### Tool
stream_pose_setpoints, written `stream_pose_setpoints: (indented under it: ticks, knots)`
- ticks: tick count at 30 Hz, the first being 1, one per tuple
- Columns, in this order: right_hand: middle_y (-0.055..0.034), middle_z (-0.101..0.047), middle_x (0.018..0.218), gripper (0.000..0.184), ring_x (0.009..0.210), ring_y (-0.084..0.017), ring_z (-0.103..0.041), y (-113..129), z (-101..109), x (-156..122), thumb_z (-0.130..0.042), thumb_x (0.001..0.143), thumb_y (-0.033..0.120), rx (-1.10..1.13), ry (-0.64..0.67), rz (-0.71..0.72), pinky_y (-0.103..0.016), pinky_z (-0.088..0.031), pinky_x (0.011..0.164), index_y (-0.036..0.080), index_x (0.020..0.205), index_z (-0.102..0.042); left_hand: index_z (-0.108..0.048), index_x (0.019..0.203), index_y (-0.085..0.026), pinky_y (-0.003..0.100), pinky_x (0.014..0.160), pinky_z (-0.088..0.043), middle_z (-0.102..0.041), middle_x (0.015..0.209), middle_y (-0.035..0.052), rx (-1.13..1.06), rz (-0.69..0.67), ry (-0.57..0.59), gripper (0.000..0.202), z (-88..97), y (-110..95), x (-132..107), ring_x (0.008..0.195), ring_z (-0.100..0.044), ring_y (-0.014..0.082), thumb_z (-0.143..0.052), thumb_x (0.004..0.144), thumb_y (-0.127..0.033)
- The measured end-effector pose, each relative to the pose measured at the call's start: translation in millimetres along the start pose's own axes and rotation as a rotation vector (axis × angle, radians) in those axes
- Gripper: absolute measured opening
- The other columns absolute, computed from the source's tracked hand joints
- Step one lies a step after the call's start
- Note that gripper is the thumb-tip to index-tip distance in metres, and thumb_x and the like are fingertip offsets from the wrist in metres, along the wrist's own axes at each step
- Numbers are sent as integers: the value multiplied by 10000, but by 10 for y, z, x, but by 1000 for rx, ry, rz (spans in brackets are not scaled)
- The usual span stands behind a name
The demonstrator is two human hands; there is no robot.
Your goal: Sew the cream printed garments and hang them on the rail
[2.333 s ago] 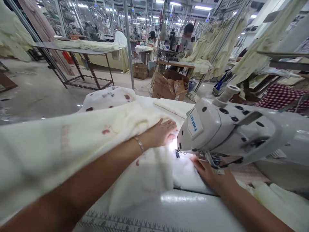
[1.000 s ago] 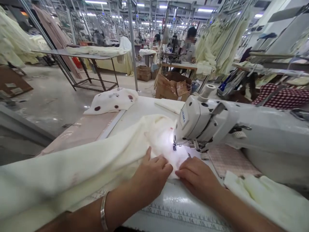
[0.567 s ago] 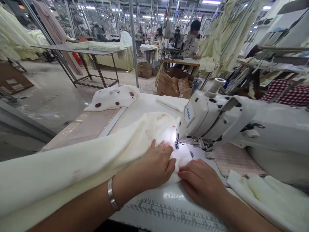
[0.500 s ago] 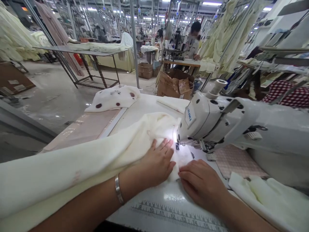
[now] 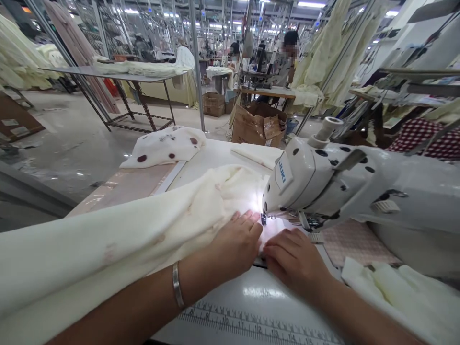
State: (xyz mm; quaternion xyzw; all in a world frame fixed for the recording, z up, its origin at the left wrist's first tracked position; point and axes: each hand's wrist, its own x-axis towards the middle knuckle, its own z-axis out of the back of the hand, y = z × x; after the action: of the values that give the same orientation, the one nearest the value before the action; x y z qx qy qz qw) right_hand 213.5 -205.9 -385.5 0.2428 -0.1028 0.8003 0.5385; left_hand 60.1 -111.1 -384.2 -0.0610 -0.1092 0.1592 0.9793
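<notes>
Cream fleece fabric (image 5: 143,230) with faint pinkish marks stretches from the left edge to a white sewing machine (image 5: 319,187). Near the lit presser foot (image 5: 264,219), my left hand (image 5: 237,242) presses on the fabric, fingertips beside the foot and index finger bent down at the edge; its thumb is hidden. Just in front of the foot, my right hand (image 5: 296,258) has curled fingers pinching the same fabric's near edge. Dark lettering shows on the cloth behind the foot. The hands nearly touch.
A printed ruler (image 5: 258,328) runs along the table's front. Cream cloth (image 5: 398,292) lies at right, spotted white fleece (image 5: 165,146) at the back left. Beyond stand a cardboard box (image 5: 257,125), a metal-legged table (image 5: 118,74) and a seated person (image 5: 287,62).
My left hand's fingers, spread flat before, have drawn in and bent, and its thumb has gone out of sight. The fabric between the hands has bunched and shifted toward the foot.
</notes>
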Motion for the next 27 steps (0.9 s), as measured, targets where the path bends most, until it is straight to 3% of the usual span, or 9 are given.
stream_pose_setpoints:
  ticks: [5, 10, 16, 21, 24, 27]
  knots:
    - [-32, -561, 679, 190, 659, -148, -479, 32, 28, 1, -453, 857, 145, -14, 79, -44, -288, -325, 602, 160, 759, -616, -417, 1215, -76, 468, 1081, -243, -384, 1381, 159, -115, 5, 64, 359, 27, 123, 16, 1318, -280, 267, -343, 904, -241]
    - [-68, -579, 822, 199, 753, -168, -509, -90, 47, 20, -423, 890, 195, 0, 136, -125, -306, -373, 682, 172, 935, -615, -460, 1155, -136, 514, 1091, -176, -372, 1394, 133, -207, -3, 76, 335, 78, 280, 177, 1346, -218, 270, -432, 872, -314]
    - [-26, -537, 741, 192, 676, -145, -486, -72, 72, -16, -414, 895, 193, 82, 212, -161, -293, -362, 656, 203, 827, -593, -398, 1218, -150, 575, 1065, -160, -384, 1383, 135, -223, 20, 63, 390, 67, 202, 119, 1352, -198, 264, -420, 853, -285]
    - [-28, -536, 732, 195, 661, -145, -490, 1, 56, -50, -420, 900, 207, 129, 184, -196, -302, -364, 645, 195, 846, -607, -424, 1186, -129, 604, 1030, -186, -407, 1356, 143, -186, 1, 18, 361, 58, 162, 67, 1325, -237, 295, -421, 857, -278]
    - [-34, -563, 749, 194, 661, -141, -530, -10, 48, -59, -435, 894, 207, 153, 156, -195, -298, -403, 636, 190, 873, -627, -551, 952, -141, 498, 991, -302, -539, 1176, 105, -157, -84, -56, 179, 39, 192, 94, 1144, -444, 248, -408, 888, -227]
    - [-26, -626, 743, 191, 647, -142, -593, -93, 60, -59, -473, 881, 274, 284, 55, -327, -276, -468, 603, 212, 862, -653, -580, 762, -159, 315, 842, -413, -592, 889, 39, -174, -244, -67, 216, -3, 229, 130, 860, -517, 149, -413, 900, -168]
